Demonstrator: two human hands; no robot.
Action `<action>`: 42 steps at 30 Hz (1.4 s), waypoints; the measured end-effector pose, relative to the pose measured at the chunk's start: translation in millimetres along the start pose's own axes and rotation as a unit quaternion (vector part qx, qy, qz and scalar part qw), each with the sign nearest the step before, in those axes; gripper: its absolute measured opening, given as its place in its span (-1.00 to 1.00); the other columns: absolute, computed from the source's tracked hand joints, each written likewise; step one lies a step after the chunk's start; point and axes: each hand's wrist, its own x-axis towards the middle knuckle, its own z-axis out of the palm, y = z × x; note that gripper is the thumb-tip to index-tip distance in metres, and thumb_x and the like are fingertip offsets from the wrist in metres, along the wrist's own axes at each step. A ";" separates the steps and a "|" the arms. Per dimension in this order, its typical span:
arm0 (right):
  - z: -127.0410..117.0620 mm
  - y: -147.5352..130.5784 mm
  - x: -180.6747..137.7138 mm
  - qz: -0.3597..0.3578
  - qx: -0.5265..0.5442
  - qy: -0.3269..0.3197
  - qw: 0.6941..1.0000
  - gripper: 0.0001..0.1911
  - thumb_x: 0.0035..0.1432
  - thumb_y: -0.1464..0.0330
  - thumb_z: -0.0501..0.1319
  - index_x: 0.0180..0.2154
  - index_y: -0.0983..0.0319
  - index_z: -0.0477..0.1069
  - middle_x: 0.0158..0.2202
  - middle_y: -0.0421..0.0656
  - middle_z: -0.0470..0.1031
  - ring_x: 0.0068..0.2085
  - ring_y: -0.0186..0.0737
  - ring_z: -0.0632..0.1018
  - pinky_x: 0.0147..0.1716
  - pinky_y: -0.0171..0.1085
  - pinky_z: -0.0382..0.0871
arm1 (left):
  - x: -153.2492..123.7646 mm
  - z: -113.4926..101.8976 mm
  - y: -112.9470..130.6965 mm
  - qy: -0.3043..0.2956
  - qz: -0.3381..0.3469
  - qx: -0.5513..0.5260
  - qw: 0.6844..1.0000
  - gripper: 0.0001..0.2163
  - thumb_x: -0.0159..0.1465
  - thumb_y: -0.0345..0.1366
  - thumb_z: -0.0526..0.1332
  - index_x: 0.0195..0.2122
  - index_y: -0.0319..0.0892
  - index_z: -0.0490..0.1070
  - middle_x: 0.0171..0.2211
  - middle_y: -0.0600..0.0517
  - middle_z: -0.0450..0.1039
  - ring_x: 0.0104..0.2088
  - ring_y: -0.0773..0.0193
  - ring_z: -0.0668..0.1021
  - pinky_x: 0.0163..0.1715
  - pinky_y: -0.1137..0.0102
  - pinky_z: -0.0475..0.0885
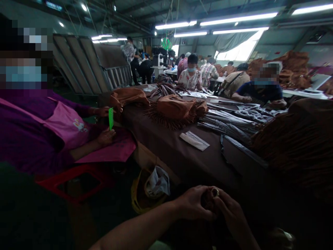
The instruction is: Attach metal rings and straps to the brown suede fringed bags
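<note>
A small brown piece (208, 200) with a metal ring (214, 192) is pinched between the left hand (192, 205) and right hand (232, 213), fingers closed, ring uppermost.

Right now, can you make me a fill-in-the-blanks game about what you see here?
1. The co-worker on the left holds a comb coloured ____.
2. The fringed bags on the table are coloured ____.
3. The left hand and right hand grip a small dark piece, so ____ hands hold it.
Missing words: green; brown; two.
</note>
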 end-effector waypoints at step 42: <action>-1.5 8.0 0.4 -0.002 -0.015 0.046 0.999 -0.58 0.04 0.10 0.24 -0.13 0.20 0.53 -0.22 -0.09 0.62 -0.22 -0.05 0.62 -0.25 -0.28 0.53 | -1.6 -3.2 -8.1 0.007 0.013 0.034 0.999 -0.34 -0.12 -0.24 0.44 0.07 -0.15 0.37 -0.12 0.02 0.41 -0.14 0.17 0.45 -0.20 0.39 0.37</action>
